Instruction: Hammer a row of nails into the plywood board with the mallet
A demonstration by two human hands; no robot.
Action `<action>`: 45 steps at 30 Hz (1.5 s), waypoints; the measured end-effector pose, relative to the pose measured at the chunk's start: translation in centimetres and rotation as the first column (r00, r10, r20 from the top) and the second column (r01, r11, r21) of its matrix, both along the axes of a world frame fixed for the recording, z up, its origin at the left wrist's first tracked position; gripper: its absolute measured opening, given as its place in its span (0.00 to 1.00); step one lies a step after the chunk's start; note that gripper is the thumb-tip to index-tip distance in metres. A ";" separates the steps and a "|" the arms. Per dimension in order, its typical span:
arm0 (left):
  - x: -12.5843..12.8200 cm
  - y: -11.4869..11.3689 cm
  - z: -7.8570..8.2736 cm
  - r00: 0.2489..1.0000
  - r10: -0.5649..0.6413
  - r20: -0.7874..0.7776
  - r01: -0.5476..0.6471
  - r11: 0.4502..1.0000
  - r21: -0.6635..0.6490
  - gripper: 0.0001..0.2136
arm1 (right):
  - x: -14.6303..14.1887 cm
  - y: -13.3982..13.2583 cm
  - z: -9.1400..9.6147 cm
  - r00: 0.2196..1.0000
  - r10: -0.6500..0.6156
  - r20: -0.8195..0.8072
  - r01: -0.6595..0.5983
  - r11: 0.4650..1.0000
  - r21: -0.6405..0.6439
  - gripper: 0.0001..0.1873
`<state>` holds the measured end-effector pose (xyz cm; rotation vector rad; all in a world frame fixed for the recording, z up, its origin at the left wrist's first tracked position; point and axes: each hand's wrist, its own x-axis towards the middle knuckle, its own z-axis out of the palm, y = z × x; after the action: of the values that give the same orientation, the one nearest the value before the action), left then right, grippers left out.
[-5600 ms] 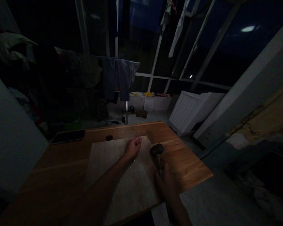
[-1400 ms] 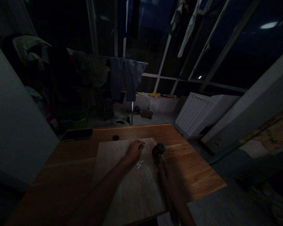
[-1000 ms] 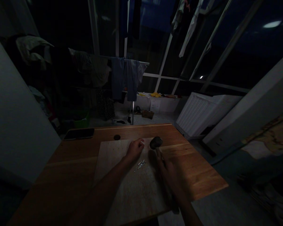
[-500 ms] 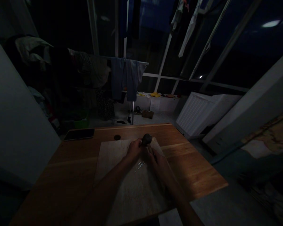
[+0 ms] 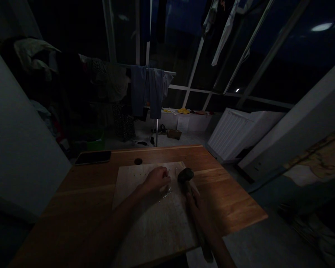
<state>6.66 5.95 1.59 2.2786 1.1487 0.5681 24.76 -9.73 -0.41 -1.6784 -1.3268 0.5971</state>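
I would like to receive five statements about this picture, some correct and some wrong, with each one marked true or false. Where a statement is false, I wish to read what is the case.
1. The right hand holds the hammer. True.
2. Some small nails lie on the board, near the left hand. True.
3. The dark, phone-like slab lies on the board. False: it lies on the table, apart from the board.
4. The left hand grips the hammer. False: only the right hand does.
5. The round hole in the table is just beyond the far edge of the board. True.
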 end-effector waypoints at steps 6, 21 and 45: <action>0.5 -3.6 1.8 0.929 -0.119 -0.350 0.136 0.990 0.023 0.09 | 0.0 0.0 0.0 1.000 0.004 -0.001 -0.004 1.000 -0.018 0.34; 0.6 -2.4 2.2 0.987 -0.024 -0.159 0.017 0.999 -0.046 0.04 | 0.1 -0.2 -0.3 1.000 -0.002 -0.014 0.001 0.999 -0.039 0.37; -0.3 2.1 -4.7 0.876 0.099 0.473 -0.102 0.995 -0.020 0.10 | -0.2 -0.4 0.6 0.999 -0.021 0.037 0.023 0.999 -0.046 0.33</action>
<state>6.38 8.08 -3.12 1.9296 1.0150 1.0996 24.55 -10.14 0.20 -1.7466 -1.3281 0.5910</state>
